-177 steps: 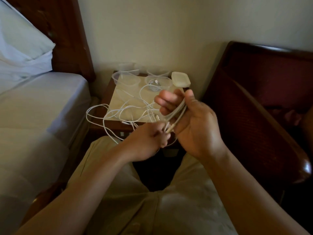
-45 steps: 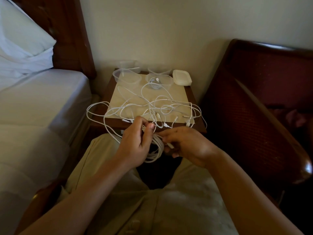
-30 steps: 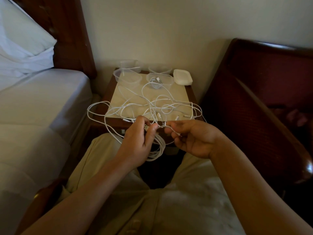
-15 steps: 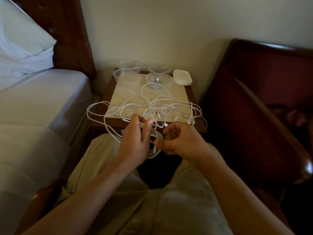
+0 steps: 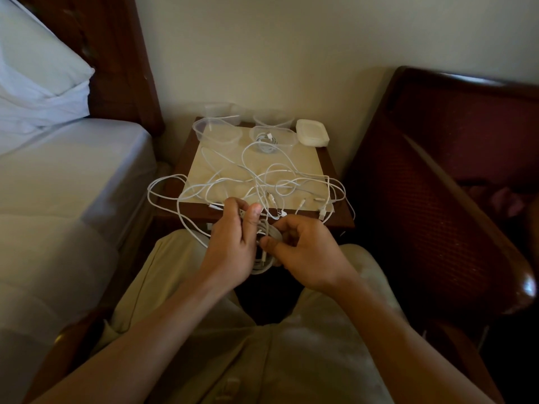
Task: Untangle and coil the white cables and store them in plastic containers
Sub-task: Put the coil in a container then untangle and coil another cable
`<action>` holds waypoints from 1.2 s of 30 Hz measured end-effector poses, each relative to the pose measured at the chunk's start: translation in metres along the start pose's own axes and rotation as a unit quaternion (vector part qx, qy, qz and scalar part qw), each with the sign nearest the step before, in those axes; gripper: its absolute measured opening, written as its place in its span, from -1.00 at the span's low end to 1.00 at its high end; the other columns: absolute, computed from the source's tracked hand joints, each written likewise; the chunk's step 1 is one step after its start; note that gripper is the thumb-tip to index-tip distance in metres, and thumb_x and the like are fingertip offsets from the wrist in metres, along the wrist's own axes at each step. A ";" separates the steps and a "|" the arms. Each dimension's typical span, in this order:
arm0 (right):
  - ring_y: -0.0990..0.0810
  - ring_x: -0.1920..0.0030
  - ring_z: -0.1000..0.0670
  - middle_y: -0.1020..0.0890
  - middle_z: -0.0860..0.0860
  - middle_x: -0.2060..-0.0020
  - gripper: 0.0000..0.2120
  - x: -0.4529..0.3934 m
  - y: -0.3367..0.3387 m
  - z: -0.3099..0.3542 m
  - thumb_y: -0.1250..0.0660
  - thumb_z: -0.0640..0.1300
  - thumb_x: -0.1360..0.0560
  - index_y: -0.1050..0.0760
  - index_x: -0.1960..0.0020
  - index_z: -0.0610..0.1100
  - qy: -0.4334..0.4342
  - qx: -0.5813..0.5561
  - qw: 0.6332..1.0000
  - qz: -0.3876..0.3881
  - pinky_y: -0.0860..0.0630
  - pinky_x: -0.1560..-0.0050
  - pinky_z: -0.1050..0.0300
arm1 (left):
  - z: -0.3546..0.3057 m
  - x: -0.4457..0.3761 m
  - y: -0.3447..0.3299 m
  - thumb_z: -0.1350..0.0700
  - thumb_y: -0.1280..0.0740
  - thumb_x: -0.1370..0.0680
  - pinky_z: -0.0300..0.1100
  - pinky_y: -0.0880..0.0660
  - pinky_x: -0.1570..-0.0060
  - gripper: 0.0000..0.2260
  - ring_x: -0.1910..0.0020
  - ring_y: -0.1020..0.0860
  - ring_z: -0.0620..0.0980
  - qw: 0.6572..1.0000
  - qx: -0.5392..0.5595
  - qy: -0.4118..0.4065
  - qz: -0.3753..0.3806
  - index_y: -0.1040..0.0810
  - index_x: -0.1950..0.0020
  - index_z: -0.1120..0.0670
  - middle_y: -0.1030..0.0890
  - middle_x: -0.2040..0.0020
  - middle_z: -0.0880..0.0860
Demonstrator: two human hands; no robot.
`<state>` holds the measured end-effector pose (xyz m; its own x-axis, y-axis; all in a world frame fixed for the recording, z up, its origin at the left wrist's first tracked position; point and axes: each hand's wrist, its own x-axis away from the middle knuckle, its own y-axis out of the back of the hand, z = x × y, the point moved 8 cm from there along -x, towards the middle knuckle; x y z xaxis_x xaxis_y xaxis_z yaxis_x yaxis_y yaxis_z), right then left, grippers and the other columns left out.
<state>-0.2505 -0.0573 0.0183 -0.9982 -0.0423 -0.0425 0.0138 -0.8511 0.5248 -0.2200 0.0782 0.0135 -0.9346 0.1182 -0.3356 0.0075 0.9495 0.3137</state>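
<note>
A coil of white cable (image 5: 264, 262) hangs between my hands above my lap. My left hand (image 5: 232, 246) pinches its loops between thumb and fingers. My right hand (image 5: 306, 252) grips the coil's right side with thumb and forefinger. A tangle of white cables (image 5: 268, 182) sprawls over the small wooden bedside table (image 5: 344, 220), some loops hanging off its left edge. At the table's back, one clear plastic container (image 5: 284, 135) holds a coiled cable, and an empty clear container (image 5: 215, 132) stands left of it.
Two more clear containers (image 5: 221, 110) stand against the wall, with a stack of white lids (image 5: 312, 132) at the back right. A bed (image 5: 58, 176) with a pillow lies to the left. A dark wooden armchair (image 5: 437, 185) stands close on the right.
About six seconds ago both hands held the cable up over the table. They have dropped to my lap. Over the last second my right hand closed in on the coil's right side.
</note>
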 end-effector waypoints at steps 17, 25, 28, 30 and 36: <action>-0.72 0.13 -0.17 -0.70 -0.22 0.15 -0.86 -0.002 -0.004 -0.012 -0.48 -0.36 -0.44 -0.60 0.02 -0.34 -0.037 -0.176 0.984 0.012 -0.67 0.05 -0.13 | -0.016 0.001 -0.002 -0.14 -0.10 -0.65 -0.21 -0.39 0.47 -0.72 0.47 -0.47 -0.10 0.999 -0.003 -0.026 0.031 -0.40 -0.02 0.05 -0.47 0.41 -0.02; -0.69 0.04 -0.15 -0.69 -0.21 0.03 -0.67 0.003 -0.007 -0.007 -0.45 -0.38 -0.49 -0.55 -0.23 -0.26 -0.030 -0.320 0.945 0.066 -0.66 -0.05 -0.04 | -0.010 0.002 -0.001 -0.14 -0.11 -0.65 -0.30 -0.47 0.36 -0.70 0.33 -0.59 -0.14 0.999 0.006 -0.017 0.028 -0.41 -0.05 0.08 -0.57 0.30 -0.06; -0.70 0.10 -0.16 -0.69 -0.26 0.07 -0.76 0.001 -0.001 -0.007 -0.46 -0.32 -0.51 -0.60 -0.16 -0.17 -0.010 -0.242 0.969 0.040 -0.66 0.06 -0.02 | -0.010 0.002 -0.004 -0.14 -0.11 -0.64 -0.33 -0.40 0.41 -0.69 0.41 -0.52 -0.20 0.998 0.016 -0.014 0.051 -0.41 -0.06 0.10 -0.54 0.36 -0.16; -0.65 0.22 -0.23 -0.67 -0.27 0.14 -0.78 -0.001 -0.001 -0.004 -0.47 -0.29 -0.50 -0.62 -0.11 -0.09 0.009 -0.150 0.988 0.031 -0.62 0.19 -0.13 | -0.012 0.004 -0.008 -0.11 -0.11 -0.64 -0.35 -0.36 0.44 -0.71 0.45 -0.49 -0.21 0.997 0.023 -0.011 0.079 -0.39 -0.05 0.11 -0.54 0.39 -0.20; -0.57 0.28 0.04 -0.62 0.05 0.26 -0.93 -0.001 0.001 0.011 -0.41 -0.21 -0.48 -0.61 0.04 -0.11 0.094 0.105 0.990 -0.006 -0.54 0.29 0.14 | -0.017 0.005 -0.008 -0.12 -0.13 -0.64 -0.39 -0.38 0.38 -0.74 0.32 -0.55 -0.18 0.995 -0.046 -0.057 0.068 -0.41 -0.03 0.05 -0.53 0.30 -0.08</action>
<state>-0.2497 -0.0527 0.0280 -0.9696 -0.1466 -0.1958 -0.0293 -0.7248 0.6883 -0.2309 0.0664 0.0246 -0.8812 0.2799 -0.3810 0.0933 0.8930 0.4402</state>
